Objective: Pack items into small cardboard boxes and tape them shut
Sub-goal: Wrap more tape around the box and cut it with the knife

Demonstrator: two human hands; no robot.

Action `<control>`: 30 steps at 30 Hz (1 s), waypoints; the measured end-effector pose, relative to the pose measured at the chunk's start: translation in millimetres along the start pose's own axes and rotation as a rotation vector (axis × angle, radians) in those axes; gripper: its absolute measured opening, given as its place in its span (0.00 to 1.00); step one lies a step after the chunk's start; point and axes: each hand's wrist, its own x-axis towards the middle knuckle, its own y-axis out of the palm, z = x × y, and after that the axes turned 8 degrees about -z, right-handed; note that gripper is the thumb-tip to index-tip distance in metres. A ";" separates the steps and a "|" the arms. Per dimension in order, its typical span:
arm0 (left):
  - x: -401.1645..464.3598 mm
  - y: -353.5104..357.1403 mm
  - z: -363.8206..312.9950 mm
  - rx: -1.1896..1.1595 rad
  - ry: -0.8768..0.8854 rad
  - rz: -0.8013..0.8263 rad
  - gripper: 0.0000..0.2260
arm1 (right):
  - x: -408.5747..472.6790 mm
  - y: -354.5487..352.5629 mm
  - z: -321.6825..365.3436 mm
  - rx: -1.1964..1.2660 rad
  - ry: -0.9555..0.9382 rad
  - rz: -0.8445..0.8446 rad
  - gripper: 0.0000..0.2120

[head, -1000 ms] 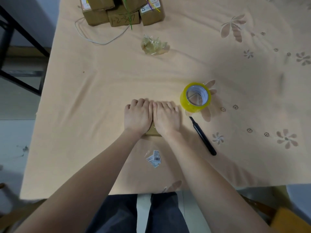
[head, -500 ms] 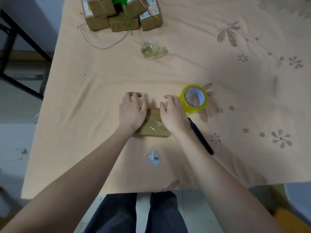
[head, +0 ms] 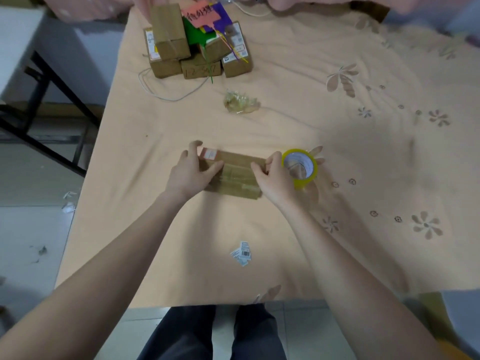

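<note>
A small brown cardboard box (head: 233, 172), taped across its top and with a white label at its far left corner, lies in the middle of the peach cloth. My left hand (head: 191, 172) grips its left end, thumb on top and fingers curled round the far side. My right hand (head: 275, 175) grips its right end the same way. A yellow roll of clear tape (head: 301, 166) stands right beside my right hand, touching or nearly touching it.
A stack of taped boxes (head: 192, 45) with coloured paper tags sits at the far edge, a white cable (head: 166, 96) looping before it. A crumpled wad of tape (head: 240, 102) lies mid-table, torn barcode labels (head: 242, 253) nearer me. The table's left edge drops to the floor.
My hands slid apart from the box's top to its two ends and now grip it. The box has turned and lifted slightly. The camera tilted up, so the black pen is hidden.
</note>
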 end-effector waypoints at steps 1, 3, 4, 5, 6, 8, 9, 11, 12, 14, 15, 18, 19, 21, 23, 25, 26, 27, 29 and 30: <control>3.5 -6.0 -1.0 -0.088 0.017 0.006 0.33 | 3.3 -1.7 3.9 0.074 -0.009 -0.021 0.14; 9.3 -13.5 0.4 -0.190 0.031 0.043 0.39 | 8.8 -1.9 11.0 0.194 -0.042 -0.036 0.17; 11.7 -15.3 2.7 -0.193 0.043 0.052 0.40 | 10.6 -0.1 14.2 0.224 -0.060 -0.030 0.19; 13.6 -16.1 5.7 -0.183 0.062 0.047 0.40 | 11.9 2.9 16.8 0.237 -0.074 -0.017 0.22; 15.3 -16.1 9.1 -0.172 0.081 0.032 0.38 | 12.9 6.9 18.6 0.239 -0.089 -0.003 0.26; 18.7 -15.3 17.4 -0.145 0.104 0.000 0.32 | 14.4 16.8 20.2 0.205 -0.134 0.006 0.28; 20.5 -14.7 21.8 -0.124 0.113 -0.021 0.29 | 14.8 22.2 20.7 0.174 -0.161 0.000 0.27; 24.5 -13.4 30.4 -0.097 0.125 -0.067 0.22 | 16.0 32.9 21.4 0.129 -0.196 -0.020 0.25; 26.6 -12.9 34.2 -0.096 0.126 -0.079 0.18 | 16.5 38.3 21.8 0.120 -0.201 -0.032 0.25; 30.2 -11.8 42.4 -0.091 0.123 -0.065 0.16 | 17.4 49.6 21.3 0.092 -0.210 -0.051 0.23; 31.5 -11.1 47.1 -0.086 0.122 -0.050 0.16 | 17.6 54.9 20.7 0.071 -0.211 -0.050 0.22; 30.9 -8.4 61.8 -0.063 0.108 -0.003 0.16 | 18.1 66.8 17.4 0.024 -0.200 -0.023 0.20; 29.4 -7.3 65.9 -0.046 0.106 0.016 0.17 | 18.2 69.0 16.3 0.019 -0.195 -0.018 0.20; 26.8 -5.7 70.1 -0.016 0.111 0.026 0.19 | 18.6 70.3 14.5 0.010 -0.189 -0.007 0.21; 27.5 -7.0 68.7 0.024 0.131 -0.027 0.19 | 18.6 68.6 15.2 -0.003 -0.180 0.025 0.22; 31.0 -9.9 63.8 0.129 0.175 -0.094 0.17 | 18.6 64.6 17.6 -0.025 -0.175 0.032 0.22; 32.6 -11.4 60.6 0.183 0.207 -0.108 0.17 | 18.5 61.5 19.1 -0.038 -0.182 0.021 0.22; 33.8 -12.9 56.8 0.215 0.243 -0.108 0.18 | 18.2 57.7 20.8 -0.053 -0.194 0.005 0.22; 34.4 -15.5 46.7 0.221 0.316 -0.073 0.21 | 17.5 49.0 24.1 -0.081 -0.225 -0.021 0.23; 33.6 -16.3 40.1 0.217 0.344 -0.049 0.23 | 16.6 43.8 25.8 -0.085 -0.232 -0.030 0.24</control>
